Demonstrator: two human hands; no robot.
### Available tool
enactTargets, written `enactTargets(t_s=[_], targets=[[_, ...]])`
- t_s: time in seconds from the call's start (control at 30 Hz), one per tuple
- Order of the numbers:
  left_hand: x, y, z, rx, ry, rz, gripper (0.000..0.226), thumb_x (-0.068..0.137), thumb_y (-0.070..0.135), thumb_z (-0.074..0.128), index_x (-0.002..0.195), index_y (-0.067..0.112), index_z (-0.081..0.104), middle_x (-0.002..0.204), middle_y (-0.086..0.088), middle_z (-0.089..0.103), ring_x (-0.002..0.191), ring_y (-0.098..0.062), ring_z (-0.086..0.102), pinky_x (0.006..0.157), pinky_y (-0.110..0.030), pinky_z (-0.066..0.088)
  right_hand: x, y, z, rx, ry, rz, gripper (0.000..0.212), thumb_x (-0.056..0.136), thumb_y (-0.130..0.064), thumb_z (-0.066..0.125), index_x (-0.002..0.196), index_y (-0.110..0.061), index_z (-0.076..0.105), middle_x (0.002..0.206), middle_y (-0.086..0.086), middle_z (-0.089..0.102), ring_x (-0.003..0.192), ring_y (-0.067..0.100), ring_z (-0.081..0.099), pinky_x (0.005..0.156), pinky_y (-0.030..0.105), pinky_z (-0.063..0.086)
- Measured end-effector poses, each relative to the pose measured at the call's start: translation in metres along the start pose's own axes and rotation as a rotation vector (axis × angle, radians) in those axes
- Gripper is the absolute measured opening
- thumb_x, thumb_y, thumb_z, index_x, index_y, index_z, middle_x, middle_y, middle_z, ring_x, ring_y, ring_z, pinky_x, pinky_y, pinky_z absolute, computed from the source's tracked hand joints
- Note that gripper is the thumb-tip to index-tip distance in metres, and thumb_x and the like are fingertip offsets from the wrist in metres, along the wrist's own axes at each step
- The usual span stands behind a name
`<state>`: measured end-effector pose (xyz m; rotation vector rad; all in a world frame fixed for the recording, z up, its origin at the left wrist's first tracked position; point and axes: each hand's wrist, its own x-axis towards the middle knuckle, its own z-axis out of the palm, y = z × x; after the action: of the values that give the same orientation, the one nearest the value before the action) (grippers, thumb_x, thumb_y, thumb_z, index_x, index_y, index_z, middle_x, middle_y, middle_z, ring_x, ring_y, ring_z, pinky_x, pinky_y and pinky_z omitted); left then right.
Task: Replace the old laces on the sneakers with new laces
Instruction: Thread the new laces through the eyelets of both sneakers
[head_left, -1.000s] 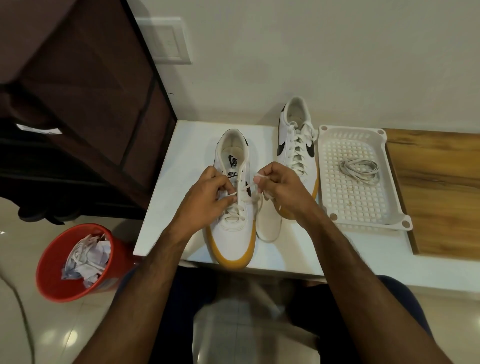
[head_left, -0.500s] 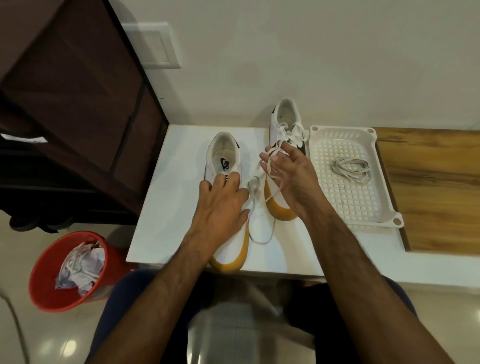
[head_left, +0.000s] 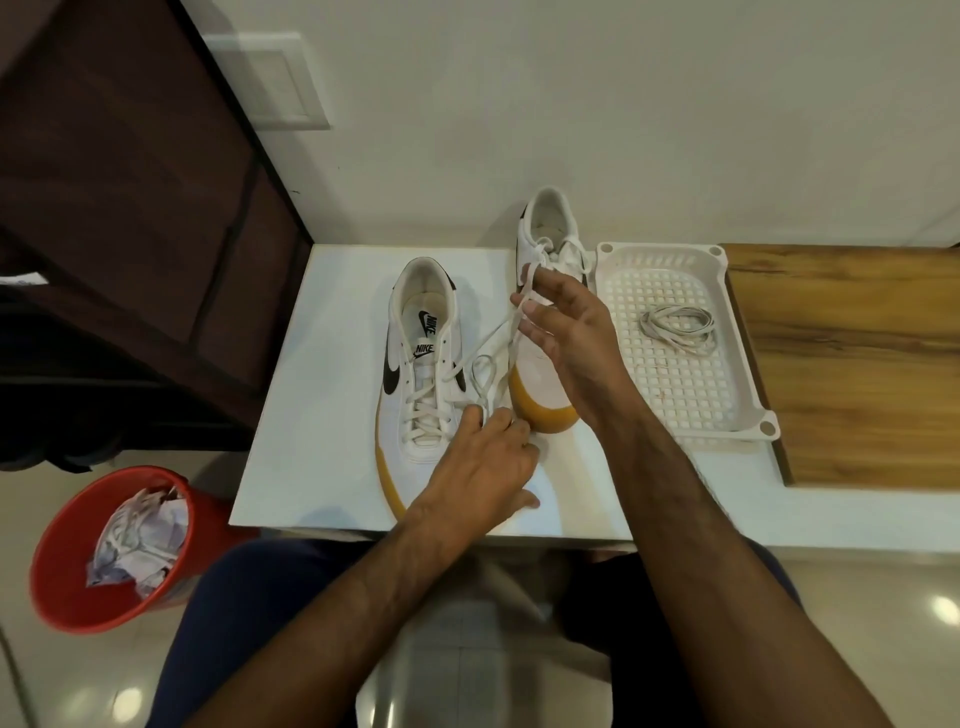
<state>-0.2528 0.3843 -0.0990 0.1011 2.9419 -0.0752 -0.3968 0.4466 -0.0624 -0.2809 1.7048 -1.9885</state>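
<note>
Two white sneakers with tan soles stand on a white table (head_left: 322, 415). The left sneaker (head_left: 415, 358) is half unlaced; its white lace (head_left: 485, 364) runs loose off its right side in a loop. My left hand (head_left: 483, 462) sits at the toe end of that sneaker and pinches the lace's lower part. My right hand (head_left: 566, 338) hovers over the right sneaker (head_left: 545, 244), fingers spread, with the lace's upper end between thumb and finger. A coiled grey-white lace (head_left: 675, 330) lies in the white tray (head_left: 748, 364).
A red bin (head_left: 67, 571) with crumpled paper stands on the floor at the lower left. A dark wooden cabinet (head_left: 130, 182) rises on the left. A wooden surface (head_left: 857, 364) lies right of the tray. The wall is close behind the sneakers.
My left hand has slid off the left sneaker's tongue down to its toe end, uncovering the shoe. The lace is pulled further out. My right hand stays over the right sneaker.
</note>
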Motion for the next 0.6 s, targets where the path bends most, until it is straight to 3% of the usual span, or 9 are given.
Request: enactTargets(t_s=[0.07, 0.13, 0.2, 0.27, 0.33, 0.4, 0.5, 0.6], targets=[[0.001, 0.001, 0.0, -0.065, -0.012, -0.011, 0.041, 0.099, 0.049, 0.055, 0.124, 0.018, 0.062, 0.131, -0.001, 0.06, 0.122, -0.021, 0.046, 0.108, -0.045, 0.026, 0.0, 0.001, -0.001, -0.14, 0.012, -0.025, 0.029, 0.095, -0.003, 0.062, 0.12, -0.015, 0.068, 0.127, 0.002, 0.068, 0.117, 0.022, 0.065, 0.099, 0.041, 0.056], [-0.003, -0.002, -0.002, -0.225, 0.036, 0.014, 0.026, 0.098, 0.045, 0.057, 0.107, 0.023, 0.066, 0.114, 0.006, 0.065, 0.109, -0.011, 0.049, 0.107, -0.041, 0.029, 0.0, 0.002, -0.002, -0.32, 0.018, -0.057, 0.02, 0.096, -0.007, 0.062, 0.11, -0.018, 0.07, 0.118, -0.007, 0.07, 0.108, 0.015, 0.067, 0.095, 0.035, 0.055], [-0.01, -0.013, -0.012, -0.552, 0.038, 0.041, 0.016, 0.096, 0.042, 0.064, 0.091, 0.027, 0.065, 0.095, 0.015, 0.065, 0.094, -0.003, 0.051, 0.099, -0.03, 0.035, -0.001, 0.001, -0.004, -0.473, 0.018, -0.07, 0.009, 0.098, -0.02, 0.064, 0.103, -0.018, 0.071, 0.106, -0.013, 0.071, 0.098, 0.005, 0.066, 0.088, 0.027, 0.051], [-0.018, -0.027, -0.03, -0.997, -0.002, 0.02, 0.012, 0.095, 0.032, 0.069, 0.088, 0.024, 0.065, 0.086, 0.014, 0.068, 0.084, -0.003, 0.059, 0.084, -0.019, 0.043, -0.004, 0.002, -0.006, -0.664, 0.062, -0.105, 0.019, 0.097, -0.036, 0.066, 0.087, -0.019, 0.07, 0.09, -0.016, 0.066, 0.086, -0.002, 0.062, 0.08, 0.026, 0.047], [-0.026, -0.039, -0.048, -1.354, 0.107, -0.013, 0.008, 0.095, 0.019, 0.069, 0.089, 0.015, 0.064, 0.079, 0.003, 0.071, 0.069, -0.007, 0.063, 0.068, -0.022, 0.05, -0.007, 0.005, -0.008, -0.94, 0.178, -0.191, 0.026, 0.091, -0.046, 0.07, 0.076, -0.025, 0.065, 0.091, -0.015, 0.059, 0.089, 0.005, 0.059, 0.082, 0.034, 0.045], [-0.031, -0.049, -0.056, -1.566, 0.305, -0.083, 0.006, 0.093, 0.011, 0.067, 0.092, 0.011, 0.062, 0.069, -0.006, 0.069, 0.058, -0.017, 0.06, 0.056, -0.026, 0.05, -0.01, 0.004, -0.007, -1.103, 0.278, -0.258, 0.025, 0.085, -0.047, 0.074, 0.077, -0.027, 0.062, 0.103, -0.009, 0.053, 0.097, 0.01, 0.051, 0.085, 0.037, 0.041], [-0.031, -0.059, -0.056, -1.612, 0.57, -0.323, 0.007, 0.094, 0.011, 0.068, 0.096, 0.015, 0.063, 0.061, -0.004, 0.064, 0.054, -0.019, 0.057, 0.048, -0.025, 0.049, -0.009, -0.002, -0.001, -0.827, 0.142, -0.301, 0.021, 0.09, -0.038, 0.073, 0.08, -0.022, 0.065, 0.093, -0.009, 0.061, 0.085, 0.003, 0.054, 0.078, 0.025, 0.043], [-0.028, -0.068, -0.049, -1.562, 0.657, -0.494, 0.008, 0.096, 0.011, 0.067, 0.093, 0.019, 0.064, 0.059, -0.006, 0.063, 0.053, -0.024, 0.055, 0.046, -0.026, 0.049, -0.023, -0.014, 0.013, -0.422, -0.15, -0.121, 0.032, 0.103, -0.032, 0.057, 0.089, -0.011, 0.076, 0.082, -0.003, 0.073, 0.073, -0.001, 0.063, 0.069, 0.016, 0.047]])
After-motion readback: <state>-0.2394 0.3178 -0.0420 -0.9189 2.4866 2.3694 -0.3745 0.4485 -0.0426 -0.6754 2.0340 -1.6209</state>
